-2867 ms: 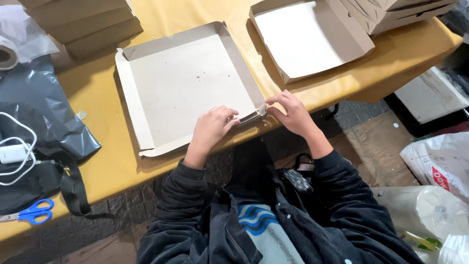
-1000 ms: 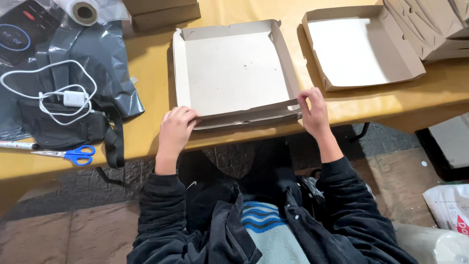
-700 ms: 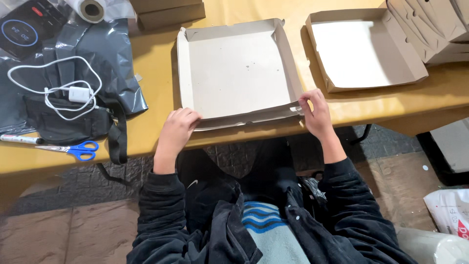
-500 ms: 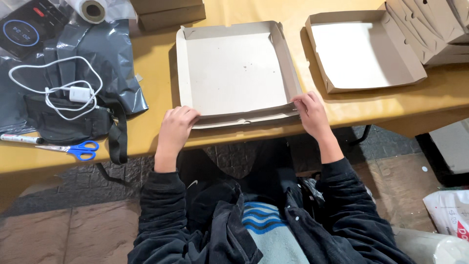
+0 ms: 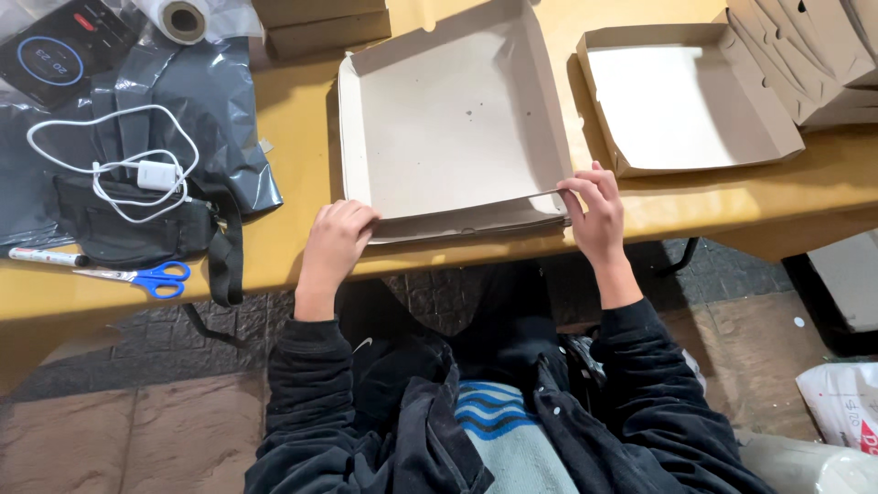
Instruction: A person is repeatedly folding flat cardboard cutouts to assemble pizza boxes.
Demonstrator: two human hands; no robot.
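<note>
My left hand (image 5: 337,240) and right hand (image 5: 593,206) pinch the front flap of the cardboard box (image 5: 448,119) | I fold evenly, corners tucked | bench (image 5: 283,247) edge supports it

Yellow table (image 5: 302,247) bears cardboard trays (image 5: 448,128), scissors (image 5: 146,277), charger (image 5: 155,174).

Packing workshop, stacked flat cardboard boxes (image 5: 814,46), yellow worktable (image 5: 274,247), tape roll (image 5: 183,18), scissors (image 5: 146,277)
</note>
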